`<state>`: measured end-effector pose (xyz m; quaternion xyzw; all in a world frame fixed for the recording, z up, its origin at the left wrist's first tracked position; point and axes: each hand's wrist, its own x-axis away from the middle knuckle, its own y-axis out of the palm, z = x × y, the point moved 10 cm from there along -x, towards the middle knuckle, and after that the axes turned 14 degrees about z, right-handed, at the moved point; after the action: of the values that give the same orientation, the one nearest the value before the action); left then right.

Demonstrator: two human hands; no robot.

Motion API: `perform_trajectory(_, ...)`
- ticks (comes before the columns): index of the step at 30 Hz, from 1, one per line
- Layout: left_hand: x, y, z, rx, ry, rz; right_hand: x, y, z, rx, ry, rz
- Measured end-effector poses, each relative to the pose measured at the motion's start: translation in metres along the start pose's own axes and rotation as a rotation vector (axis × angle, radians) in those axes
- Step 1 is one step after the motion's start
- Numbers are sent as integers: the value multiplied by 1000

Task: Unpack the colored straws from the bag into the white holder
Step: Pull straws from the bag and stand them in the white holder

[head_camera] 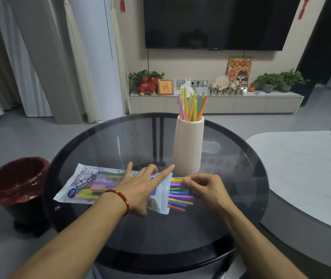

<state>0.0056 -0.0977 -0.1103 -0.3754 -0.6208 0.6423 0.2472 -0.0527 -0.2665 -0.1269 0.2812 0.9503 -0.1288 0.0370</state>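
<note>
Glass table: bag partly under left hand.

The straws are yellow, purple, green, blue, orange and red, and the bag is white with blue print. The holder is cream-white with fine upright ribs on a dark smoked-glass worktop. A red bead bracelet circles one wrist, and the bin liner is dark red.

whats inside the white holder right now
A bunch of colored straws stands in the white holder, their tops poking out. Its ribbed wall hides their lower parts.
</note>
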Motion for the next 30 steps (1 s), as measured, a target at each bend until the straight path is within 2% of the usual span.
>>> perform_trajectory(6,4,0,7,105,36,6,3,7,3,-14,3,-19)
perform_trajectory(9,5,-1,1,102,11,-18,-2,-1,2,17,-14,27)
perform_trajectory(16,11,12,-15,17,-71,-154,-5,-52,-4,7,-50,179)
perform_trajectory(21,8,11,-14,-1,-81,-170,2,-101,-13,-38,-94,246)
perform_trajectory(30,9,23,-10,90,-118,-276,13,-146,-59,92,-259,273)
